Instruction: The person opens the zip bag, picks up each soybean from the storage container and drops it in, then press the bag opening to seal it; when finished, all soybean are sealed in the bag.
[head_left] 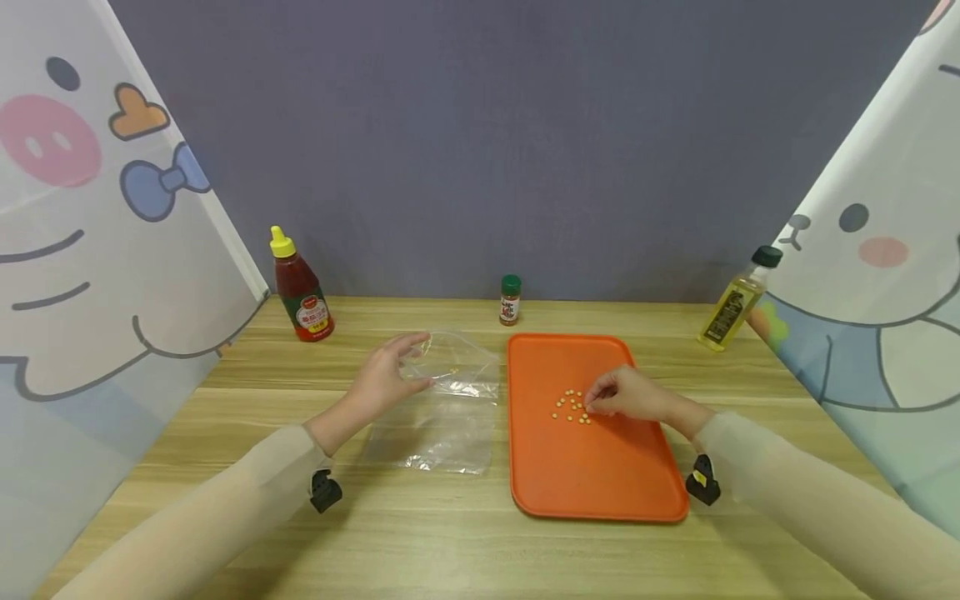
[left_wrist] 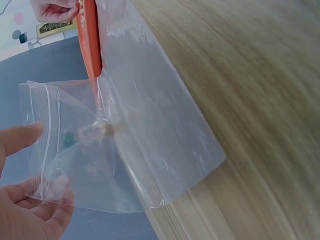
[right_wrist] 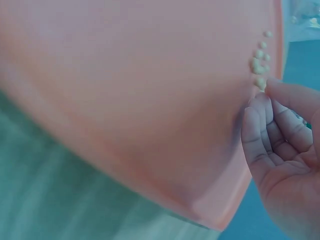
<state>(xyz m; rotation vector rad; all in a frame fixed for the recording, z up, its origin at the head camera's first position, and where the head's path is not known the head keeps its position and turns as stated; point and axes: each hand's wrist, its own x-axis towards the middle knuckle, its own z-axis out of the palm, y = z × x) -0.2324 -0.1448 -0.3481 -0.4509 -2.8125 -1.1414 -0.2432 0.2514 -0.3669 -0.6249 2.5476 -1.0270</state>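
A clear zip bag [head_left: 442, 417] lies on the wood table, its mouth end raised. My left hand [head_left: 386, 375] holds that mouth, with the thumb and fingers spread apart at the zip edge [left_wrist: 45, 145]. A few small yellowish beans [left_wrist: 107, 129] show inside the bag. On the orange tray [head_left: 592, 483] several loose soybeans [head_left: 570, 404] lie in a loose group. At the group's right side, my right hand [head_left: 624, 393] has its thumb and fingertips together on the tray. In the right wrist view the fingertips pinch at a soybean [right_wrist: 260, 82], partly hidden.
A ketchup bottle [head_left: 302, 292] stands at the back left. Behind the tray is a small green-capped spice jar [head_left: 510, 302]. An oil bottle [head_left: 735, 308] with a dark cap stands at the back right. A grey panel [head_left: 510, 150] closes off the table's back edge.
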